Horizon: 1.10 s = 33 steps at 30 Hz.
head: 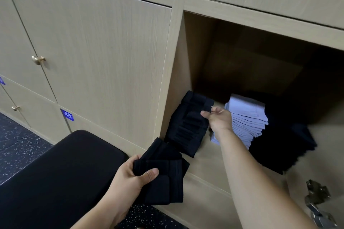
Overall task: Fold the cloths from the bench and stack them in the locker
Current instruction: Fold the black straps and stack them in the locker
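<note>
While stacking step was in hand, right hand (218, 119) reached into open locker (186, 61), thumb and forefinger pinching top of black cloth stack (188, 126) at locker floor's front left corner. Left hand (134, 178) gripped folded black cloths (163, 173), fingers curled round them, just outside locker's front edge. Next move, likely: set bundle squarely on that stack. Lavender stack (247, 117) mid-floor, dark stack (284, 145) at right. Black padded bench (65, 173) below left; speckled floor (18, 145); closed doors, plate 48 (67, 115).

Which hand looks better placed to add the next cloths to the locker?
Probably the left hand: it grips folded black cloths just outside the locker, while the right hand is busy pinching the black stack inside.
</note>
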Available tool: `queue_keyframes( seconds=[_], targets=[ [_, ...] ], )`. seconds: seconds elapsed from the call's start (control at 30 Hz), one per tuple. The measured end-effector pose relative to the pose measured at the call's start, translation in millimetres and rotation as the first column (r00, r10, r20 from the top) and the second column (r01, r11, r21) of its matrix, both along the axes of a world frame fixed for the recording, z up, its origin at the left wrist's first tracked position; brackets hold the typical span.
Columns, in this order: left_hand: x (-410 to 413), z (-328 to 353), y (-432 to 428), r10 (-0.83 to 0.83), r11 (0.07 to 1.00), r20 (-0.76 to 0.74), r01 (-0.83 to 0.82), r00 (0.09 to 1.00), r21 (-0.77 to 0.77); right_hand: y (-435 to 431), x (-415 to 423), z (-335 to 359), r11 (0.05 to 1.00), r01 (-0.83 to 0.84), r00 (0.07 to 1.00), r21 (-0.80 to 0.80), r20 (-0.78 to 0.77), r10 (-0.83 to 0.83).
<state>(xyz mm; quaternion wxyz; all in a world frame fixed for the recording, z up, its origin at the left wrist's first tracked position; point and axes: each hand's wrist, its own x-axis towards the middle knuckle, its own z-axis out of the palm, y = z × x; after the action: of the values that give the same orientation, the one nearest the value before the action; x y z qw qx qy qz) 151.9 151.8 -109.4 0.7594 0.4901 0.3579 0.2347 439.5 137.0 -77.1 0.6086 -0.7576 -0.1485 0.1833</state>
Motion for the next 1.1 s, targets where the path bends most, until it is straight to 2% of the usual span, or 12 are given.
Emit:
queue_keyframes(
  seconds=[0.1, 0.2, 0.27, 0.4, 0.43, 0.5, 0.57, 0.63, 0.73, 0.83, 1.0, 1.1],
  targets=[
    [0, 1, -1, 0.002, 1.000, 0.008, -0.002, 1.000, 0.000, 1, -2, -5, 0.989, 0.036, 0.990, -0.142, 0.142, -0.016],
    [-2, 4, -2, 0.004, 1.000, 0.003, -0.004, 1.000, 0.009, -3, -7, -3, 0.936, 0.117, 0.950, -0.333, 0.312, -0.008],
    [-5, 7, -2, 0.006, 1.000, -0.001, -0.006, 1.000, 0.018, -6, -12, 2, 0.927, 0.143, 0.936, -0.347, 0.352, -0.012],
    [-12, 19, -3, 0.003, 1.000, -0.013, -0.002, 1.000, 0.018, -25, -36, 18, 0.960, 0.126, 0.928, -0.250, 0.371, -0.025],
    [-14, 22, -4, -0.012, 1.000, -0.019, 0.013, 1.000, 0.020, -32, -46, 22, 0.972, 0.068, 0.932, -0.224, 0.363, 0.019],
    [-17, 29, -8, -0.062, 0.998, -0.034, 0.063, 0.998, 0.026, -47, -72, 31, 0.969, -0.153, 0.931, -0.193, 0.300, 0.207],
    [-22, 36, -13, -0.128, 0.991, -0.049, 0.130, 0.991, 0.042, -64, -101, 41, 0.880, -0.408, 0.855, -0.244, 0.235, 0.462],
    [-27, 44, -19, -0.195, 0.977, -0.069, 0.200, 0.978, 0.072, -80, -125, 48, 0.747, -0.576, 0.745, -0.333, 0.163, 0.647],
    [-35, 56, -31, -0.238, 0.962, -0.090, 0.248, 0.967, 0.114, -99, -144, 59, 0.633, -0.695, 0.667, -0.341, 0.025, 0.745],
    [-43, 67, -42, -0.208, 0.967, -0.088, 0.218, 0.974, 0.131, -118, -151, 72, 0.673, -0.683, 0.694, -0.285, 0.035, 0.719],
    [-58, 78, -61, -0.190, 0.980, -0.031, 0.192, 0.981, 0.059, -141, -159, 88, 0.843, -0.536, 0.839, -0.040, 0.085, 0.538],
    [-60, 85, -72, -0.199, 0.978, -0.020, 0.200, 0.980, 0.054, -150, -165, 89, 0.886, -0.462, 0.886, 0.038, 0.066, 0.459]
  ],
)
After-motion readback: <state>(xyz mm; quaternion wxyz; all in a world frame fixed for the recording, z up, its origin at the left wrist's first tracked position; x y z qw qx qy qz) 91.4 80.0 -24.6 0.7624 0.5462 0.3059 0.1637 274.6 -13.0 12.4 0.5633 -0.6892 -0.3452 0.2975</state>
